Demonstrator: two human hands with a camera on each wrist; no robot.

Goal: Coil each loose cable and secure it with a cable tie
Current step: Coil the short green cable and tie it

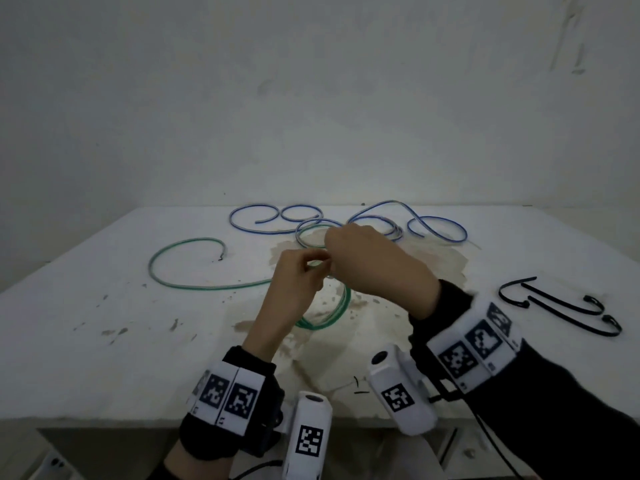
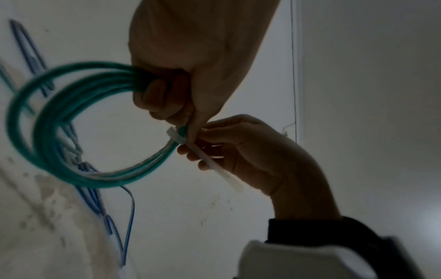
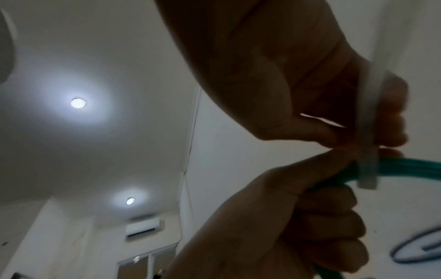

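Head view: I see both hands raised over the white desk (image 1: 86,306), meeting at the green cable (image 1: 325,320), whose coiled part hangs between them while its loose tail runs left across the desk in a wide arc. My left hand (image 1: 294,275) has its fingers curled round the bundled turns of the coil; the left wrist view confirms several green loops gathered in that fist. My right hand (image 1: 374,261) pinches the white cable tie (image 2: 210,160), which is wrapped across the bundle just beside the left thumb, its strap running back along the right fingers (image 2: 190,152). The right wrist view shows the same strap crossing the green strands. At the far edge of the desk the blue cable (image 1: 346,220) lies loose in several curls. Two black cable ties (image 1: 568,310) lie near the right edge, well apart from the hands. A brownish stain marks the desk beneath the coil.
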